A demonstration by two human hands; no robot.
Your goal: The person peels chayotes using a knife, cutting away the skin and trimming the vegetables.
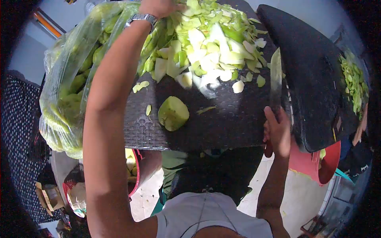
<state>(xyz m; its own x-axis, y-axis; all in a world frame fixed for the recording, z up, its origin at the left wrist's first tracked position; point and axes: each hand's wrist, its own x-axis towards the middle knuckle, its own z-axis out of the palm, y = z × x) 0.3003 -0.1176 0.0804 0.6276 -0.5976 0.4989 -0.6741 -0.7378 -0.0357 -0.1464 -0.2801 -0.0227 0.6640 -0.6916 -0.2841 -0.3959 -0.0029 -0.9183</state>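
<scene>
My right hand is wrapped round the handle of a large knife, its blade pointing up and away along the right edge of the dark woven table. My left hand, with a metal watch on the wrist, reaches to the far side beside a heap of sliced green produce. The top edge of the view cuts it off, and most of its fingers are hidden. Near the table's front lies a cut green fruit with a pale flat face. A few loose slices are scattered around it.
At the left, a clear plastic bag bulges with green produce. A second dark table stands at the right, with shredded green pieces on it and another person's arm beside it. Red tubs stand below on both sides.
</scene>
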